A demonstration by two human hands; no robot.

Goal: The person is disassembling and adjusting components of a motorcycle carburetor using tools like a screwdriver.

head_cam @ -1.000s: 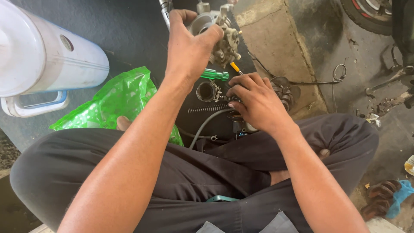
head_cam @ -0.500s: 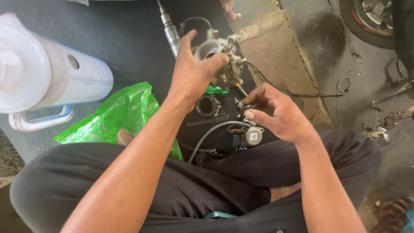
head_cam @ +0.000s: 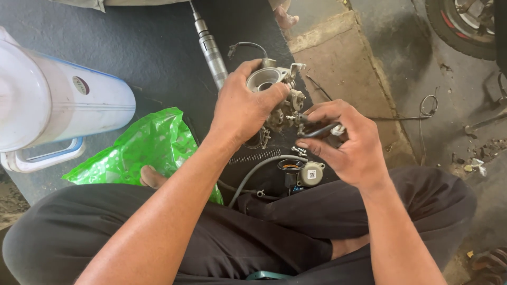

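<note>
The left hand (head_cam: 244, 108) is clamped round a grey metal carburettor (head_cam: 274, 97), held up just above the dark mat (head_cam: 158, 58), a little beyond the crossed legs; the right hand (head_cam: 346, 142), just right of it, has its fingers pinched together on a thin dark tool (head_cam: 317, 129) (what kind, I cannot tell) whose tip meets the carburettor's near side; this looks like working at a small fitting there; nearer lie a spring (head_cam: 253, 157), a hose (head_cam: 259, 171) and a round sensor (head_cam: 309, 173); a green plastic bag (head_cam: 150, 148) sits at left
</note>
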